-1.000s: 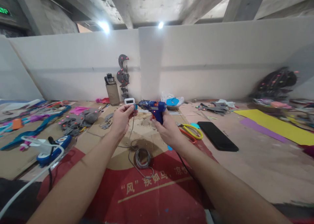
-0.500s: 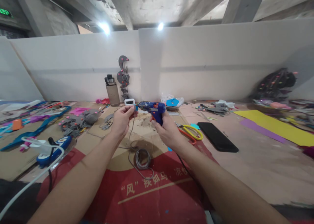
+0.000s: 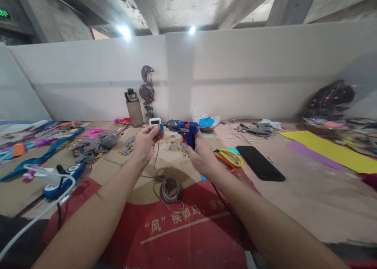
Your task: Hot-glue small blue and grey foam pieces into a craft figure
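Note:
My right hand (image 3: 202, 153) is wrapped round the handle of a blue glue gun (image 3: 188, 131), whose nozzle points left. In a pinch, my left hand (image 3: 145, 143) holds a small blue piece (image 3: 161, 127) with a grey cord (image 3: 157, 155) hanging below it. A short gap lies between the nozzle and the blue piece. The cord runs down toward a loose coil (image 3: 171, 190) on the red and tan cardboard (image 3: 176, 245). How the cord joins the blue piece is too small to make out.
Scissors (image 3: 231, 158) with yellow and orange handles and a black phone (image 3: 259, 163) lie right of my right hand. A bottle (image 3: 134, 110) and small white display (image 3: 154, 121) stand behind my left. A blue power strip (image 3: 63, 181) with a white cable is at left; yellow sheet (image 3: 330, 149) at right.
The glue gun's nozzle and the blue piece, close together before, are now farther apart. My left hand has shifted slightly left; both hands keep their hold.

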Motion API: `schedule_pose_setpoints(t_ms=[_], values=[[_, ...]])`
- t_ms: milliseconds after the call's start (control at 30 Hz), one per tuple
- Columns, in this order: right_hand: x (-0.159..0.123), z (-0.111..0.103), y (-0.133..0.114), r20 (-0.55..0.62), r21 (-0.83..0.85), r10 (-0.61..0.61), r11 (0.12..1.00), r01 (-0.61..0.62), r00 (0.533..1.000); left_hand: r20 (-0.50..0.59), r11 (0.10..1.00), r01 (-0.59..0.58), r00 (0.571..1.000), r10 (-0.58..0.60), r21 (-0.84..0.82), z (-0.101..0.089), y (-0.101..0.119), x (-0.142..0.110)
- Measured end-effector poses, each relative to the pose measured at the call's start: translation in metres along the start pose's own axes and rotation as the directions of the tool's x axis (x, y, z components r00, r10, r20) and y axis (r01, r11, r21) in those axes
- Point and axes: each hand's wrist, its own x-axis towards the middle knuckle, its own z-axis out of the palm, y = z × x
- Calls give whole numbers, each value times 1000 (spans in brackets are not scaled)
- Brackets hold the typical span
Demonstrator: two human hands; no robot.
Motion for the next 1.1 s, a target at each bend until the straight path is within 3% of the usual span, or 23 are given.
schedule_pose_setpoints(t_ms=[1100], values=[[0, -2, -3, 19, -23, 26, 999, -25, 999, 18, 1000, 4, 1000, -4, 2, 1, -3, 0]])
